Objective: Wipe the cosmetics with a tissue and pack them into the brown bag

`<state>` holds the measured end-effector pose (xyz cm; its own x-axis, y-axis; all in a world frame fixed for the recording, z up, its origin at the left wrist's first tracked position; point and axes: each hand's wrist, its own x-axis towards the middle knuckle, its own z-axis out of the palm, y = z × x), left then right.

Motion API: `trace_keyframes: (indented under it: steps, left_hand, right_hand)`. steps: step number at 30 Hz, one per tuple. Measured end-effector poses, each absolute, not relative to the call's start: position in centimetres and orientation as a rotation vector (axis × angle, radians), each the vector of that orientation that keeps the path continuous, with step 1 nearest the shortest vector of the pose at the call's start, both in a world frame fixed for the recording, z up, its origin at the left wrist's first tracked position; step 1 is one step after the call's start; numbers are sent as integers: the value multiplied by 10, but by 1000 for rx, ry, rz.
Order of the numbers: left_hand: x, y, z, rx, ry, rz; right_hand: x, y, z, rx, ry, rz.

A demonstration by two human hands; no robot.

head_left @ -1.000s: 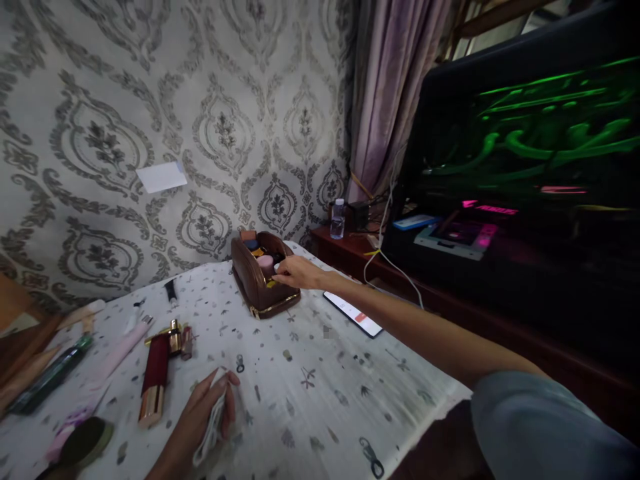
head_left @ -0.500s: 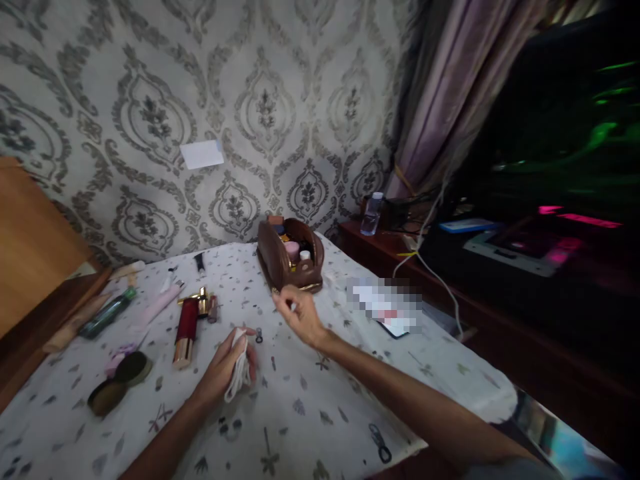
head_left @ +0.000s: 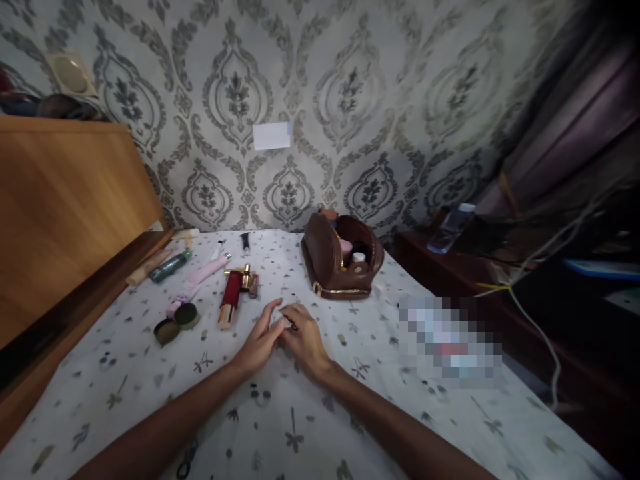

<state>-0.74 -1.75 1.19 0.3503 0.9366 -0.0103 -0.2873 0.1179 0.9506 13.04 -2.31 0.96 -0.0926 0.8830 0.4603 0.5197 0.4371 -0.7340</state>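
Observation:
My left hand (head_left: 260,341) and my right hand (head_left: 306,340) meet above the patterned cloth, fingertips touching, both closed. Whatever lies between them is mostly hidden; only a pale bit and a dark mark show at the fingers. Just behind my right hand stands a brown makeup bag (head_left: 320,257), unzipped, with several jars and bottles inside. Nearest to my left hand lies a dark red bottle with a rose-gold cap (head_left: 230,297), a gold-coloured item (head_left: 246,277) and a small tube (head_left: 254,287) beside it. An open round compact (head_left: 187,317) lies further left.
At the left, a pink tube (head_left: 209,269), a green bottle (head_left: 170,266) and a black tube (head_left: 245,242) lie near a wooden cabinet (head_left: 75,207). A blurred-out flat item (head_left: 450,340) lies at right. A water bottle (head_left: 451,229) and white cable (head_left: 537,333) are beyond it.
My right hand has left the bag's front and joined my left hand. The looped white cord seen in my left hand is now hidden. The view has turned left.

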Motion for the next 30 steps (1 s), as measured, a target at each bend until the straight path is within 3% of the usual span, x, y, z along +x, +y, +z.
trace_keyframes:
  steps: [12,16,20,30]
  left_hand:
    - [-36,14,31,1510,1047,1091]
    - [-51,23,44,1905,1234,1077]
    - [-73,41,58,2271,1467,994]
    - [-159,134,72,2183,2084,597]
  right_hand:
    - [116,-20,3,-1136,-1631,728]
    - [118,-24,1,-1111,-1661,779]
    - [119,-25,3,-1111,-1672,784]
    - [118,-25,3,-1130,-1708,759]
